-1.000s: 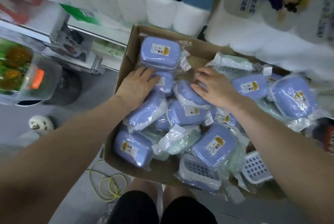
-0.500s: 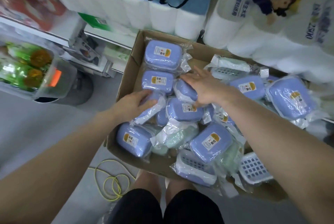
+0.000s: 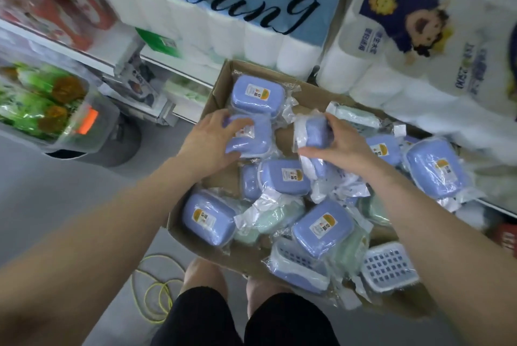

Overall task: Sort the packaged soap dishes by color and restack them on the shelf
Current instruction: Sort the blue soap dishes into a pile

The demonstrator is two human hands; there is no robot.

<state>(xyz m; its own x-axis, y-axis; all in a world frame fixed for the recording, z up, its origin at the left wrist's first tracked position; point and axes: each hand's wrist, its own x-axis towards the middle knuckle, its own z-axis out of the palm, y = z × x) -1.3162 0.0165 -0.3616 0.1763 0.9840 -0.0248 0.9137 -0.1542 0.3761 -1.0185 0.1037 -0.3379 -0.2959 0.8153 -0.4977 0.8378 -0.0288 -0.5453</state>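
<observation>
Over the cardboard box, left hand fingers curled around one blue soap dish, right hand pinching another

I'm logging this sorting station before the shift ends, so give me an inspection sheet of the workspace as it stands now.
Surface: cardboard box open, its bare floor showing between the hands.
Job's things: blue soap dishes in plastic bags, one stacked at the far left corner; pale green packaged soap dishes lie under the blue ones.
Clutter: white slotted tray insert at the near right.
Hands: left hand grips a blue dish; right hand holds a bagged blue dish raised.
Cables: yellow cable coiled on the floor.
Surroundings: toilet paper packs behind the box; clear bin to the left.
</observation>
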